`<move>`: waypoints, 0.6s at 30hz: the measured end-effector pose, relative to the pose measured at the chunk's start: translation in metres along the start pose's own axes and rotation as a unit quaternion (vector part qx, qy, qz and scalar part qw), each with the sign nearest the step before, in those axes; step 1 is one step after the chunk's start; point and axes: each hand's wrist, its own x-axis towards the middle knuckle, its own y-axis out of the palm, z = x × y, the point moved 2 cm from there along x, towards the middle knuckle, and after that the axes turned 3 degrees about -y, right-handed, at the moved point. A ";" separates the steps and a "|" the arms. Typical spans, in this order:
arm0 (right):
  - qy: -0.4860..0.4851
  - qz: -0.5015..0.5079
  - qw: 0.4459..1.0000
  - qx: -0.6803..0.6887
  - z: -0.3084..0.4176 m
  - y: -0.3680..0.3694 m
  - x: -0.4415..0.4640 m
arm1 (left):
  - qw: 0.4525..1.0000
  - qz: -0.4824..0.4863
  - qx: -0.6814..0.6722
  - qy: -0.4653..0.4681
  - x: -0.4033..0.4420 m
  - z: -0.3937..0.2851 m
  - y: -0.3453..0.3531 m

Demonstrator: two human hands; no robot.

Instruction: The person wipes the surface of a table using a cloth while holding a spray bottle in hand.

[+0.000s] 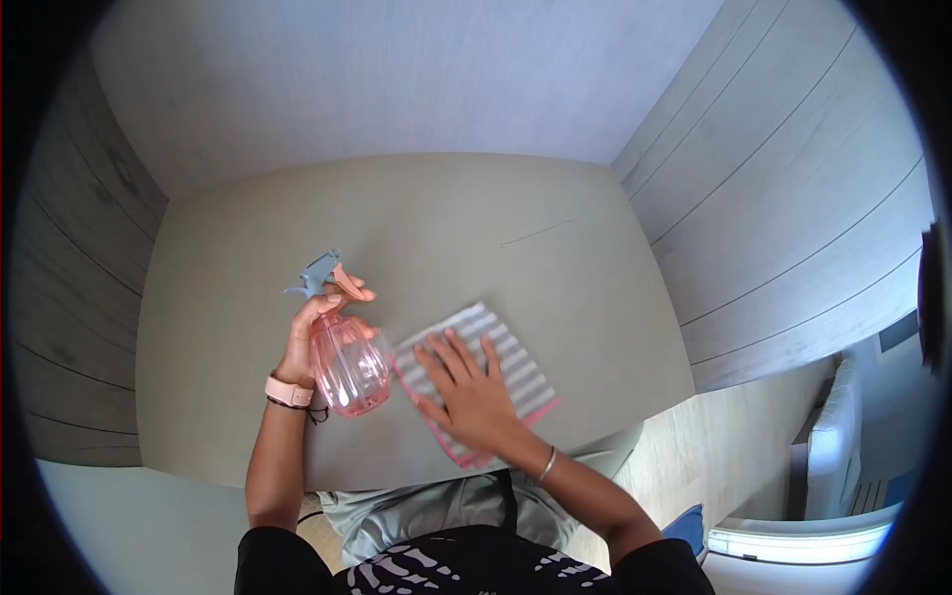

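My left hand [325, 309] is wrapped round the neck of a pink see-through spray bottle [349, 369], with fingers by its pink trigger. The bottle's grey-blue nozzle head [320, 270] points up and to the left, and the bottle is tilted. Flat on a striped grey and white cloth [511, 354] with a pink edge lies my right hand [466, 390], fingers spread. The cloth rests on the beige tabletop [436, 228], near its front edge. Part of the cloth is hidden under my palm.
Panelled walls [764, 169] close in the table on the left, right and back. A thin dark line [537, 233] marks the surface at the back right. Beyond the front edge are my lap and, to the right, a wooden floor [734, 456] with a white cushioned seat [835, 446].
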 end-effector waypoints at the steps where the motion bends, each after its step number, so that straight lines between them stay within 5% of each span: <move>1: -0.005 0.012 1.000 0.014 0.004 -0.004 -0.010 | 1.000 0.004 -0.001 -0.001 0.000 0.000 0.004; 9: 0.046 0.032 0.997 0.052 -0.022 -0.031 -0.064 | 1.000 -0.001 -0.012 -0.015 0.001 0.009 0.013; 18: 0.240 -0.034 0.970 -0.033 -0.147 -0.046 -0.099 | 0.999 0.001 -0.012 -0.029 0.003 0.023 0.016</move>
